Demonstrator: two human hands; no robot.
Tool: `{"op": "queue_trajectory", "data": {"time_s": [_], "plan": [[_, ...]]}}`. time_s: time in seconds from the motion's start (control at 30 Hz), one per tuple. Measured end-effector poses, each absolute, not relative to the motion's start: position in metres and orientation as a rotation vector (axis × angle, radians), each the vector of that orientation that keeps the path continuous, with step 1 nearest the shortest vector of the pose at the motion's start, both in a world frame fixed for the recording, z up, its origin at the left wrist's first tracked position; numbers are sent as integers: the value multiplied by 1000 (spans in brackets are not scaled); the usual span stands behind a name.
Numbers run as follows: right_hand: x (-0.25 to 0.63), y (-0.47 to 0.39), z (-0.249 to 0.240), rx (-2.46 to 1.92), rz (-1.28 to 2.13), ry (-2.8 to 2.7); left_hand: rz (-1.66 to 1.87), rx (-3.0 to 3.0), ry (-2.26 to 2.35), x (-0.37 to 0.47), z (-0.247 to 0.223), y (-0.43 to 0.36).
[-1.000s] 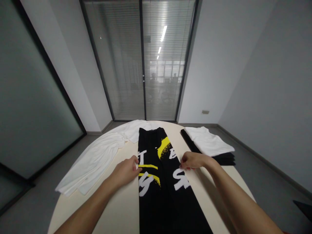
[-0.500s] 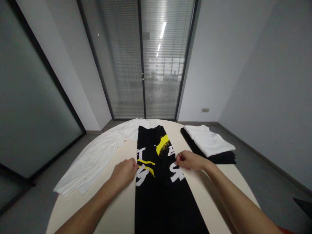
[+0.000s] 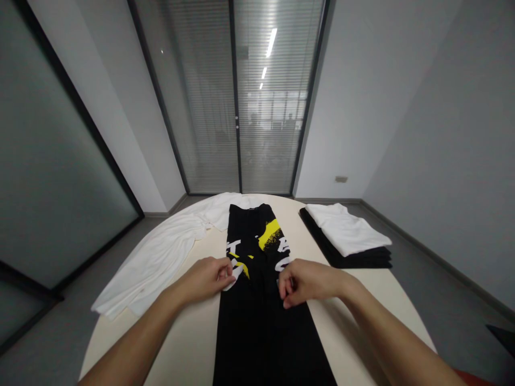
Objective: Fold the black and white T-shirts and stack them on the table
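A long black garment (image 3: 271,332) with white lettering and yellow print lies lengthwise down the middle of the table. My left hand (image 3: 211,276) is at its left edge, fingers curled and pinched on the printed cloth. Opposite it, my right hand (image 3: 303,281) is closed with bent fingertips on the cloth by the right edge, covering part of the lettering. Between the two hands the fabric looks slightly rumpled. The garment's near end runs out of the bottom of the view.
A white garment (image 3: 161,262) is spread loosely along the left side of the pale round table (image 3: 181,343). On the right, a folded white cloth (image 3: 348,230) lies on a stack of folded black cloth (image 3: 362,260). A glass door (image 3: 213,107) and walls stand beyond.
Both hands have come slightly nearer to me. The right hand has moved inward over the black garment, and the printed cloth beneath the hands has shifted and creased.
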State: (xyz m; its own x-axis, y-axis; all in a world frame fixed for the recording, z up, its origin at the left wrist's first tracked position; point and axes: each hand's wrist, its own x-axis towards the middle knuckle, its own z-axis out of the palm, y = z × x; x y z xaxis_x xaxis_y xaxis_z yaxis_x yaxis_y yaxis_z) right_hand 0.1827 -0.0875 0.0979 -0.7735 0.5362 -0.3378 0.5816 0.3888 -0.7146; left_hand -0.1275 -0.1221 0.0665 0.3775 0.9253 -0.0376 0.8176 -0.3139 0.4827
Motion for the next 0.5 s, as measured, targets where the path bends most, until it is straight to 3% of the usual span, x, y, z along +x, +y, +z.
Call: {"op": "queue_trajectory", "data": {"time_s": [0.2,0.5], "plan": [[145,-118,88,628,-1077,2697,272,2243,1403,-122,60,-124],[136,-123,89,702,-924,2652,278,2257,1397,-123,57,-122]]}}
